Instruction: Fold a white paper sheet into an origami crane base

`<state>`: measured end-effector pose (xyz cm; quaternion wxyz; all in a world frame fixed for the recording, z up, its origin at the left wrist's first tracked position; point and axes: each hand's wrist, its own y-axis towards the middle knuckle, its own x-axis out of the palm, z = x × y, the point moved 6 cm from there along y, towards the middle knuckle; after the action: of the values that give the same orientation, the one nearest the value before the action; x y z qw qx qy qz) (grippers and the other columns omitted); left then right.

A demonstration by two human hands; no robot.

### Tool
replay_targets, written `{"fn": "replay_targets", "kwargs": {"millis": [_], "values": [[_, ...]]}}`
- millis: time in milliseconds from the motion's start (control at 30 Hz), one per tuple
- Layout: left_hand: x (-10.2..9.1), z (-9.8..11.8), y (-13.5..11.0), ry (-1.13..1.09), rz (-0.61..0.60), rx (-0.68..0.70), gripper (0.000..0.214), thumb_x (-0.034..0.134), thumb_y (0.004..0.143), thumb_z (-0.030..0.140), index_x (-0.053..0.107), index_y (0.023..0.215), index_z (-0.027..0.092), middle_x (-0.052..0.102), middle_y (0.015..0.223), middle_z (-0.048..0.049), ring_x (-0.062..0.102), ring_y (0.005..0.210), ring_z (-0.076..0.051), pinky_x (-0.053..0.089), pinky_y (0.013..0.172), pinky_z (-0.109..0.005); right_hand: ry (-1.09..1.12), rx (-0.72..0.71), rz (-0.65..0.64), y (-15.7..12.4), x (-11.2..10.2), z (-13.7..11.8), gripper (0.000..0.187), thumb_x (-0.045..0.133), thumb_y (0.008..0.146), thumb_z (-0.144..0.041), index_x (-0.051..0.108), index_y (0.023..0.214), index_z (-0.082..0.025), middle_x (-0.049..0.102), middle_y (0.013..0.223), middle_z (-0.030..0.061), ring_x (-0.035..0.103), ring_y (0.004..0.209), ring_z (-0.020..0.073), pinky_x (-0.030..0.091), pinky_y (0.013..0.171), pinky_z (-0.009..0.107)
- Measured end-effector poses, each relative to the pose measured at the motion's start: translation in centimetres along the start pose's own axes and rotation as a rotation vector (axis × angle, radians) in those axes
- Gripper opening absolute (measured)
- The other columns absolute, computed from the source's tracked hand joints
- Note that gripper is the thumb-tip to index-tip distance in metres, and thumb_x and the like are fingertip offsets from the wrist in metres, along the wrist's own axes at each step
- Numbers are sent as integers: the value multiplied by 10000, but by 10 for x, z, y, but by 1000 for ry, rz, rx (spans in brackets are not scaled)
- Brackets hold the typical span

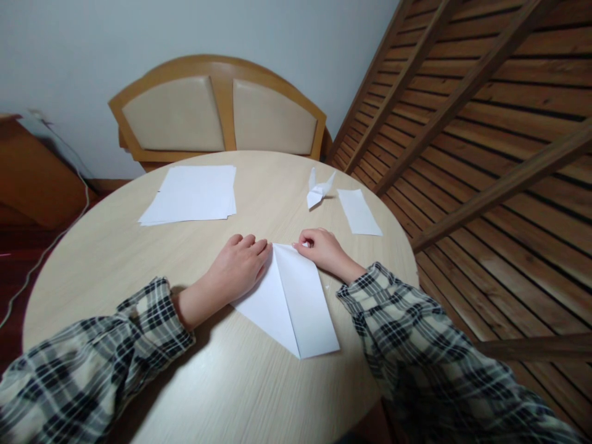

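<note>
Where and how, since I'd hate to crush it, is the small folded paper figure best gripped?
Probably lightly at the middle of the folded paper figure, where its parts meet, coming from above and the left: its two thin raised points look easy to bend, and a paper strip lies close on the right.

- Folded paper (308, 302): left edge partly hidden under the left grip (240, 265); upper right corner hidden at the right grip (322, 248).
- White speck (327, 287) just below the right grip: too small to identify.
- Plaid sleeves (430, 345) behind both grips: cut off.
</note>
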<state>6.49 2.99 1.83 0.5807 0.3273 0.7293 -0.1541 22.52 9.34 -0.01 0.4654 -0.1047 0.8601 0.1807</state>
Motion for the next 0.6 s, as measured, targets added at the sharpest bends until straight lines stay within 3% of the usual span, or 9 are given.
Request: {"fn": "replay_targets", "kwargs": {"millis": [600], "values": [[-4, 2, -2, 48, 43, 0, 236, 458, 942, 183, 639, 1084, 131, 683, 999, -120, 581, 860, -277, 385, 743, -420, 40, -8, 20, -10, 6, -13, 198, 591, 793, -192, 499, 617, -190, 579, 678, -2, 499, 746, 170, 317, 732, 296]]}}
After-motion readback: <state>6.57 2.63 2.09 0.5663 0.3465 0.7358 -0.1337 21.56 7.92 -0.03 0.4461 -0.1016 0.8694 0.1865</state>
